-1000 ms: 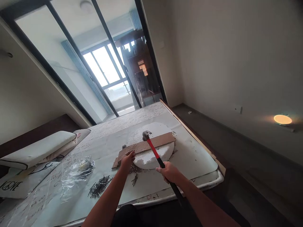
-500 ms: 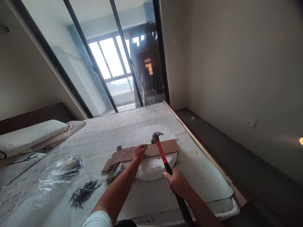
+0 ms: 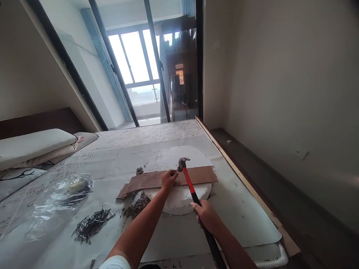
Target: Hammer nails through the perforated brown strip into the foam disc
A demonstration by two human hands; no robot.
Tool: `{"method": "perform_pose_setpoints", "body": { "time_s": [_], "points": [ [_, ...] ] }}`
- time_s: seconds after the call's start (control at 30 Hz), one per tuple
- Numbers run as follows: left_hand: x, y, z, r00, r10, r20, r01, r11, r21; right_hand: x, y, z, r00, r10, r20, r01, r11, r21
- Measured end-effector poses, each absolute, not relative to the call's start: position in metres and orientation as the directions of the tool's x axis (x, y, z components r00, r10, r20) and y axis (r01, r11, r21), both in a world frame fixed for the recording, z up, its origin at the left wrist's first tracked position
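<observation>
A claw hammer (image 3: 188, 179) with a red and black handle is gripped by my right hand (image 3: 206, 216), closed around the lower handle. Its metal head hangs just right of my left fingertips, over a brown board (image 3: 202, 175). My left hand (image 3: 168, 180) pinches a small nail (image 3: 177, 174) at the board; how far it enters the wood is not clear. Rows of small holes or nail marks cover the board's left part. Beneath the board lies a round white foam disc (image 3: 179, 207), partly hidden by it and my left forearm.
Loose nails (image 3: 94, 224) form a pile at the left, near a clear plastic bag (image 3: 63, 198). Grey rubble (image 3: 140, 203) lies by the board's left end. Pillows (image 3: 36, 144) are stacked far left. A wooden edge (image 3: 241, 175) runs along the bed's right side.
The hammer head has come closer to my left fingertips, which sit slightly farther right along the board. The whole view has shifted a little.
</observation>
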State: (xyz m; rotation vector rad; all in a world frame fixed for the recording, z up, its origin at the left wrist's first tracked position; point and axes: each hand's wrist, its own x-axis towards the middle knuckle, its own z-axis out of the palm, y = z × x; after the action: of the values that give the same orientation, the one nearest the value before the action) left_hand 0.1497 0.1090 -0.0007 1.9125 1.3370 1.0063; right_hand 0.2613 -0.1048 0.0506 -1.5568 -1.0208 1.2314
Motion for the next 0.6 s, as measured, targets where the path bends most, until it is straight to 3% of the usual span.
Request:
{"method": "perform_pose_setpoints", "body": {
  "time_s": [0.2, 0.37, 0.6],
  "points": [
    [0.148, 0.108, 0.001, 0.141, 0.966, 0.216, 0.327, -0.251, 0.911, 0.261, -0.091, 0.083, 0.231, 0.952, -0.202, 0.136, -0.237, -0.962],
    [0.148, 0.107, -0.002, 0.169, 0.944, 0.282, 0.383, -0.326, 0.864, 0.258, -0.086, 0.083, 0.183, 0.967, -0.176, 0.128, -0.201, -0.971],
    [0.147, 0.104, -0.003, 0.174, 0.937, 0.302, 0.478, -0.349, 0.806, 0.262, -0.09, 0.056, 0.152, 0.951, -0.271, 0.123, -0.29, -0.949]
  ]
}}
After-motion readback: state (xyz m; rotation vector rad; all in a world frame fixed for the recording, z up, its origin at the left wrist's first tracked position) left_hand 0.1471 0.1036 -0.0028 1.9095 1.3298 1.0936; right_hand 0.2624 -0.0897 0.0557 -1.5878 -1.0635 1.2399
